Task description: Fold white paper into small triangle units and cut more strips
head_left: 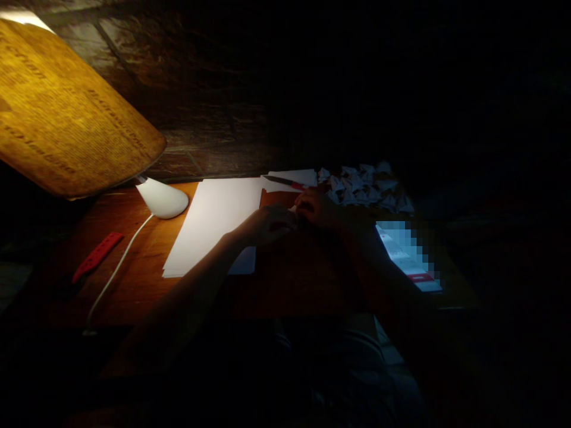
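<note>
The scene is very dark. My left hand (267,224) and my right hand (317,209) meet over a wooden table (143,279), fingers curled together on a small pale piece of paper (293,209) pinched between them. A stack of white paper sheets (214,223) lies just left of my left hand. A pile of several small folded white paper pieces (366,185) sits behind my right hand.
A lit lamp with a yellow printed shade (66,113) and white base (163,199) stands at the left, its cord (116,267) trailing forward. A red strip-like tool (96,255) lies near it. A glowing phone screen (408,255) rests at the right. Scissors with a red handle (285,181) lie on paper behind.
</note>
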The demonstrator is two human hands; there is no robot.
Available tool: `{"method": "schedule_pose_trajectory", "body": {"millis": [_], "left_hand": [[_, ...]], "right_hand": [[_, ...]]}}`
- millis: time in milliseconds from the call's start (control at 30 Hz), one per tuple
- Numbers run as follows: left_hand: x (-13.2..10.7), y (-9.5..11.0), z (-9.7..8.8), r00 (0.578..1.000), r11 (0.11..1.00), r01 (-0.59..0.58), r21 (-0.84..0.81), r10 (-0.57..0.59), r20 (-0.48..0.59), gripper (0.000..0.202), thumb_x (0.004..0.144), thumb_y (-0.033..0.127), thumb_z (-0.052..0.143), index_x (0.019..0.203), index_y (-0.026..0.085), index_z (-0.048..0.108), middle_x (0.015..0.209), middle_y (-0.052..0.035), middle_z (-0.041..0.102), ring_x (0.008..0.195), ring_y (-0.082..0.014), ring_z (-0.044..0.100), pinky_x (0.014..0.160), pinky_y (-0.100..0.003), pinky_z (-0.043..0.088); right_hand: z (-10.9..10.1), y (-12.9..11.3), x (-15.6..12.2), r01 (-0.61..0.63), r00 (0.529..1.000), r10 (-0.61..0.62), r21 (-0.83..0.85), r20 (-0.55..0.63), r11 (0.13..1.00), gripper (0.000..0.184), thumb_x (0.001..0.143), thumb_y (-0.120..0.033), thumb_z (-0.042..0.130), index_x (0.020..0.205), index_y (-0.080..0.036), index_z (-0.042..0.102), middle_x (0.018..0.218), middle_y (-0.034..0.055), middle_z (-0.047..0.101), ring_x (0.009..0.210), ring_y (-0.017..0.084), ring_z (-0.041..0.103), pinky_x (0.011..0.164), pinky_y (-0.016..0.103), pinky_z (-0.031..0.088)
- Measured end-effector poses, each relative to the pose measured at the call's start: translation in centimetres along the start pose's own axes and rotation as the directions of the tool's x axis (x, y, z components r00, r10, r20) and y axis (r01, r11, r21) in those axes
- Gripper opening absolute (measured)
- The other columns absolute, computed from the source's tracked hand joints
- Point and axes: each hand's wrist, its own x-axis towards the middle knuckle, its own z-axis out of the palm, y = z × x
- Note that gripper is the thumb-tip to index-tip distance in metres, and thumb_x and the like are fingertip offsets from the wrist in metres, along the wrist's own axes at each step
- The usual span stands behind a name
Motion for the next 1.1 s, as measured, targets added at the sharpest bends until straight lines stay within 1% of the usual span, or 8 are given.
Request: {"method": "schedule_pose_trajectory", "body": {"millis": [267, 467, 600, 733, 800, 867, 1000, 1100], "left_hand": [[-0.1, -0.1, 0.1, 1.0, 1.0, 0.009, 0.007, -0.009, -0.004, 0.018, 0.095, 0.018, 0.067, 0.107, 0.022, 0.08, 0.112, -0.0077, 0.082, 0.111, -0.024, 0.075, 0.099, -0.045, 0.062], [-0.1, 0.0, 0.0, 1.0, 1.0, 0.024, 0.007, -0.024, -0.003, 0.018, 0.096, 0.019, 0.067, 0.108, 0.022, 0.08, 0.113, -0.0077, 0.082, 0.111, -0.024, 0.075, 0.099, -0.045, 0.062], [-0.1, -0.1, 0.1, 1.0, 1.0, 0.025, 0.007, -0.025, 0.0, 0.019, 0.097, 0.018, 0.065, 0.108, 0.023, 0.08, 0.113, -0.0074, 0.081, 0.11, -0.0236, 0.075, 0.099, -0.045, 0.062], [-0.1, -0.2, 0.2, 0.999, 0.999, 0.032, 0.016, -0.032, -0.009, 0.019, 0.097, 0.019, 0.064, 0.107, 0.023, 0.08, 0.111, -0.007, 0.081, 0.107, -0.0231, 0.075, 0.096, -0.042, 0.062], [-0.1, -0.2, 0.2, 0.999, 0.999, 0.037, 0.01, -0.037, -0.008, 0.019, 0.098, 0.019, 0.063, 0.105, 0.023, 0.08, 0.11, -0.007, 0.081, 0.107, -0.0229, 0.075, 0.096, -0.042, 0.062], [0.0, -0.1, 0.2, 0.999, 0.999, 0.044, 0.008, -0.044, -0.004, 0.02, 0.098, 0.019, 0.062, 0.106, 0.023, 0.079, 0.111, -0.0066, 0.081, 0.108, -0.0225, 0.075, 0.097, -0.042, 0.061], [0.0, 0.0, 0.2, 0.997, 0.997, 0.075, 0.024, -0.075, 0.0, 0.022, 0.096, 0.017, 0.063, 0.11, 0.023, 0.079, 0.112, -0.0067, 0.081, 0.107, -0.0223, 0.074, 0.096, -0.041, 0.061], [0.0, -0.1, 0.2, 0.998, 0.998, 0.061, 0.002, -0.061, 0.008, 0.022, 0.097, 0.018, 0.062, 0.109, 0.024, 0.079, 0.112, -0.007, 0.081, 0.107, -0.0221, 0.074, 0.097, -0.042, 0.061]], "right_hand": [[0.0, -0.3, 0.0, -0.028, 0.999, 0.031, -0.065, 0.041, 0.997, 0.01, 0.089, -0.012, 0.066, 0.09, -0.018, 0.075, 0.104, 0.0096, 0.073, 0.099, 0.024, 0.066, 0.093, 0.04, 0.05], [0.1, -0.5, 0.0, -0.041, 0.998, 0.044, -0.073, 0.037, 0.996, 0.011, 0.09, -0.014, 0.066, 0.092, -0.019, 0.076, 0.105, 0.0098, 0.071, 0.102, 0.026, 0.064, 0.095, 0.041, 0.049], [-0.7, -0.2, 0.0, 0.015, 0.997, -0.015, 0.007, 0.074, 1.0, 0.016, 0.088, -0.011, 0.065, 0.094, -0.02, 0.077, 0.104, 0.0082, 0.072, 0.1, 0.025, 0.065, 0.094, 0.041, 0.05], [-1.6, 0.1, -0.1, 0.069, 0.985, -0.079, 0.07, 0.153, 0.995, 0.025, 0.078, -0.005, 0.067, 0.092, -0.021, 0.08, 0.104, 0.006, 0.073, 0.099, 0.024, 0.066, 0.093, 0.039, 0.051], [-1.7, 0.2, -0.2, 0.062, 0.988, -0.069, 0.06, 0.138, 0.996, 0.028, 0.076, -0.004, 0.067, 0.093, -0.021, 0.081, 0.106, 0.0062, 0.073, 0.098, 0.023, 0.066, 0.092, 0.038, 0.051], [-1.8, 0.3, -0.1, 0.05, 0.991, -0.054, 0.035, 0.12, 0.998, 0.027, 0.078, -0.005, 0.067, 0.092, -0.021, 0.082, 0.106, 0.0068, 0.072, 0.097, 0.023, 0.065, 0.093, 0.039, 0.051], [-2.0, 0.3, 0.0, 0.038, 0.991, -0.039, 0.013, 0.126, 0.999, 0.022, 0.081, -0.007, 0.068, 0.086, -0.021, 0.083, 0.105, 0.0074, 0.071, 0.096, 0.022, 0.063, 0.093, 0.039, 0.05], [-2.2, 0.2, 0.0, 0.032, 0.991, -0.034, 0.014, 0.129, 0.999, 0.022, 0.082, -0.007, 0.068, 0.088, -0.022, 0.085, 0.106, 0.007, 0.07, 0.096, 0.022, 0.063, 0.092, 0.039, 0.05]]}}
